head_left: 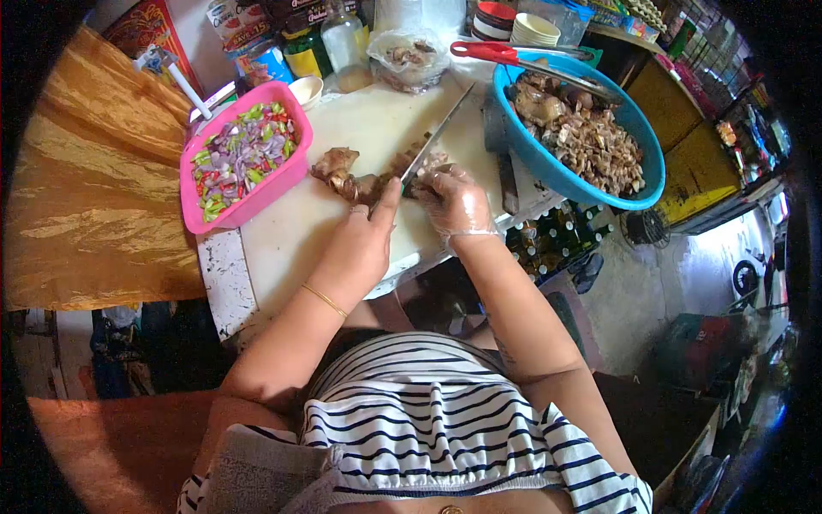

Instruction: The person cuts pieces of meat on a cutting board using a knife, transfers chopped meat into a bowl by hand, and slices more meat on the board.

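My left hand (358,244), bare with a thin bracelet at the wrist, is closed round the handle of a knife (435,140). Its blade points up and away to the right over the white cutting board (282,248). My right hand (460,202), in a clear plastic glove, is closed on meat just right of the blade; its fingers partly hide the piece. A browned chunk of meat (338,167) lies left of the knife, with cut bits behind the blade. Near my right hand rests a cleaver (497,128) with a dark handle.
On the left stands a pink tub (248,201) of chopped onions and peppers. A blue basin (644,163) of chopped meat sits right, red-handled tongs (488,53) across its rim. Behind are a bag of meat (411,58), a glass bottle (346,51) and stacked bowls (535,30).
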{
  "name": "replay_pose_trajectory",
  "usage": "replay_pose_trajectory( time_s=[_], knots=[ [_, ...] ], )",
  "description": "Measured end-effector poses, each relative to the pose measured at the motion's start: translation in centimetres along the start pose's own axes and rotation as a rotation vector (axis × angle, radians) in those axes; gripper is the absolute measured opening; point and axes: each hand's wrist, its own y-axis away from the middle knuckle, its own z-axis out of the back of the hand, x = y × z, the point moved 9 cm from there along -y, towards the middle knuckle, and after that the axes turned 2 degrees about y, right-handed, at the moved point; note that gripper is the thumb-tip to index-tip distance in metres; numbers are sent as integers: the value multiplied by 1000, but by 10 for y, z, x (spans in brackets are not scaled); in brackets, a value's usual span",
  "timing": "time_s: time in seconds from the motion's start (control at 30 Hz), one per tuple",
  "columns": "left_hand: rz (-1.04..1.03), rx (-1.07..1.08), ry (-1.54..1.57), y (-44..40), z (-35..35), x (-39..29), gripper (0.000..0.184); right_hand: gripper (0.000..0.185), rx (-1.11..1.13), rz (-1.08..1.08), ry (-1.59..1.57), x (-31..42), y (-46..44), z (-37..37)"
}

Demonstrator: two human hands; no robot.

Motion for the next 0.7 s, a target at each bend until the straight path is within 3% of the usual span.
replay_pose_trajectory(
  time_s=[0.33,0.53,0.63,0.7],
  knots=[
    [100,221,2,29,29,4,72,21,-42,28,-38,-1,-2,-1],
    [33,140,9,-3,-1,4,70,20,2,64,103,-12,-7,-17],
    [-34,95,18,10,12,1,71,20,-87,68,52,-12,-5,-14],
    [41,178,-4,27,21,-5,72,21,-47,29,49,-13,-3,-16]
  ],
)
